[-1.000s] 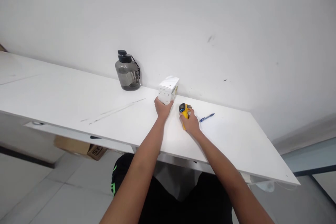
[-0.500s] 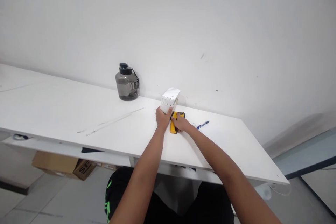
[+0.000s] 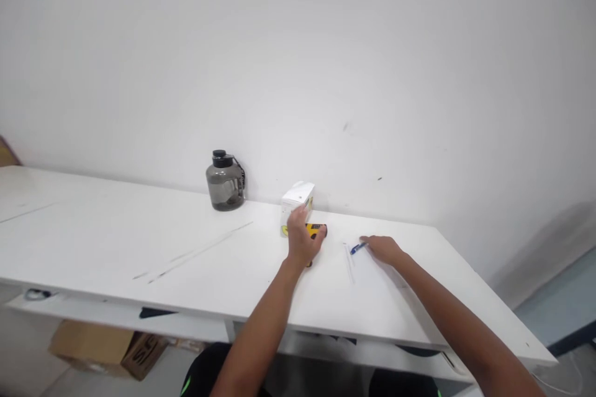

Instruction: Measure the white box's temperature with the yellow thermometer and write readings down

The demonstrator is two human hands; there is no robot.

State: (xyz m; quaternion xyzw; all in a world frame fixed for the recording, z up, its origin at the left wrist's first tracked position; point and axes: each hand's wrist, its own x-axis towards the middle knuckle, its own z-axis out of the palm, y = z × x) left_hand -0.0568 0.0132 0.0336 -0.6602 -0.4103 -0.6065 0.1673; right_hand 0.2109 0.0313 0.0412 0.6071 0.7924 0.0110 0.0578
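Note:
My left hand (image 3: 302, 239) is over a yellow and black pistol-shaped tool (image 3: 318, 229) on the table, covering much of it. Its fingers are stretched and slightly blurred, with the thumb apart; whether it touches the tool is hard to see. Just behind stands a small white box (image 3: 297, 192) with printed sides. Farther right, my right hand (image 3: 382, 249) pinches the end of a blue pen (image 3: 357, 249), which lies at a slant close to the tabletop. A pale, narrow strip with faint marks (image 3: 349, 263) rests left of the pen.
A grey see-through jug (image 3: 226, 186) with a black lid stands against the white wall (image 3: 298, 62). The white table (image 3: 195, 273) ends at a right-hand edge. Under it are a shelf (image 3: 195, 322) and a cardboard box (image 3: 93, 344).
My right hand has let go of the yellow tool and moved right to the pen. My left hand has left the white box and come over the tool. The view has tilted up.

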